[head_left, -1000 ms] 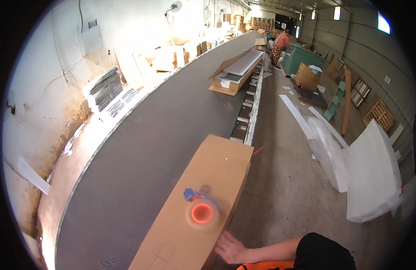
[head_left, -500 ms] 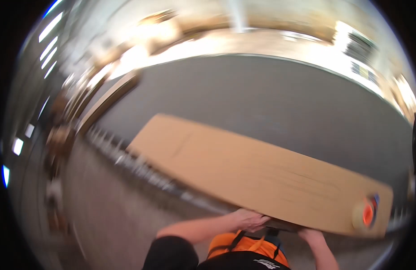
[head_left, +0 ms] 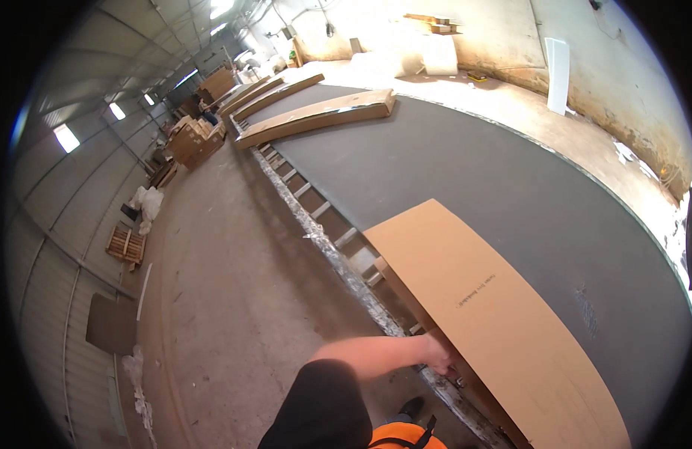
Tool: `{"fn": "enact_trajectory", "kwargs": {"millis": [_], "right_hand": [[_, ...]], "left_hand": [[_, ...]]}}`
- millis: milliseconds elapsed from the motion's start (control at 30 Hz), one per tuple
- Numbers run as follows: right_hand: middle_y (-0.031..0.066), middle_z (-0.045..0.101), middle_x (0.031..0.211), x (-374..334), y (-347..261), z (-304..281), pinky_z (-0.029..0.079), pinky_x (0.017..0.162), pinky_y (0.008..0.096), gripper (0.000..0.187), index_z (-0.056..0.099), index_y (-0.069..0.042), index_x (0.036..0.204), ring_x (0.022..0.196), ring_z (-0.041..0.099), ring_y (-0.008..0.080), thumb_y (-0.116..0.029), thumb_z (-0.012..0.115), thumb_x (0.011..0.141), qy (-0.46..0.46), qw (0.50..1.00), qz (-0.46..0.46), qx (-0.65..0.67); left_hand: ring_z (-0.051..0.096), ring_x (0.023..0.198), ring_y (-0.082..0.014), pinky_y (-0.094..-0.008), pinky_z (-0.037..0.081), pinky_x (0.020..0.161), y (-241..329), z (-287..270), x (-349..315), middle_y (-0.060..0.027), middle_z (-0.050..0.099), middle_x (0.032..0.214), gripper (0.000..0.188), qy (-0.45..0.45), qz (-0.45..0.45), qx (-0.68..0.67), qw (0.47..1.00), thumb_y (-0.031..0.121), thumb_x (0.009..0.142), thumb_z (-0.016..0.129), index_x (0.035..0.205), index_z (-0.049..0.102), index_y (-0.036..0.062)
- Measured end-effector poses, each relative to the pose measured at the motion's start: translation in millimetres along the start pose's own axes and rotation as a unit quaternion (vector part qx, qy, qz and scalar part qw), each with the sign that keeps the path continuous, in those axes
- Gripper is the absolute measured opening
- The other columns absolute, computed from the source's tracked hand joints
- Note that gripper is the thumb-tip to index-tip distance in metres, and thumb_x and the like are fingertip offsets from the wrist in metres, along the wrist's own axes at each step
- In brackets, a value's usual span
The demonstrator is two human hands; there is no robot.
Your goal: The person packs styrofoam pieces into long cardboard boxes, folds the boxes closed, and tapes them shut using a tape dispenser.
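Note:
A long brown cardboard box [head_left: 488, 299] lies on the grey tabletop, its near long side along the table's slatted edge. My left hand [head_left: 439, 355] is against that near side, below the top face, with the fingers curled in at the box; part of them is hidden. The left arm reaches across from the lower edge in a black sleeve. My right hand is outside the picture.
Another long flat carton [head_left: 316, 118] lies across the grey table [head_left: 466, 172] farther along. Rollers or slats [head_left: 321, 211] line the near edge. Stacked cartons [head_left: 193, 142], a wooden pallet [head_left: 126, 244] and a brown panel [head_left: 111, 324] stand to the left.
My view has swung left along the table, so the box now runs more away from me. My right hand and the tape roll on the box have left the picture.

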State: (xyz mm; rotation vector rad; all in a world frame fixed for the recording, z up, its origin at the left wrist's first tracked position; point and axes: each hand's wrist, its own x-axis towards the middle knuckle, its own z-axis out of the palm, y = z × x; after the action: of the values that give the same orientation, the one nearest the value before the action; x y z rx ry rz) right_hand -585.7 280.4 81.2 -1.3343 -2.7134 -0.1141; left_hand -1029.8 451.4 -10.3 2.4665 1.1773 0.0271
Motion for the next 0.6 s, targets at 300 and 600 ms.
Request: {"fn": "enact_trajectory", "kwargs": {"millis": [300,600], "right_hand": [[0.0127,0.056,0.086,73.1,32.0,19.5,0.052,0.058,0.0347,0.068,0.03,0.003,0.149,0.07,0.06,0.0273,-0.002,0.059,0.088,-0.118,0.975,0.069,-0.174],[0.0211,0.057,0.102,79.7,10.0,33.9,0.056,0.068,0.0363,0.091,0.012,0.005,0.153,0.082,0.064,0.0302,-0.013,0.067,0.082,-0.25,0.946,0.15,-0.144]], "left_hand": [[0.051,0.124,-0.0366,-0.0487,0.038,0.108,-13.0,5.8,-3.9,-0.0155,0.057,0.134,0.081,0.26,0.047,0.016,0.964,0.061,0.068,0.072,0.129,0.06,0.0076],[0.029,0.137,-0.0469,-0.0571,0.019,0.116,51.3,43.9,-37.9,-0.0245,0.055,0.128,0.069,0.306,-0.217,0.011,0.927,0.043,0.073,0.069,0.124,0.058,-0.0032]]}}
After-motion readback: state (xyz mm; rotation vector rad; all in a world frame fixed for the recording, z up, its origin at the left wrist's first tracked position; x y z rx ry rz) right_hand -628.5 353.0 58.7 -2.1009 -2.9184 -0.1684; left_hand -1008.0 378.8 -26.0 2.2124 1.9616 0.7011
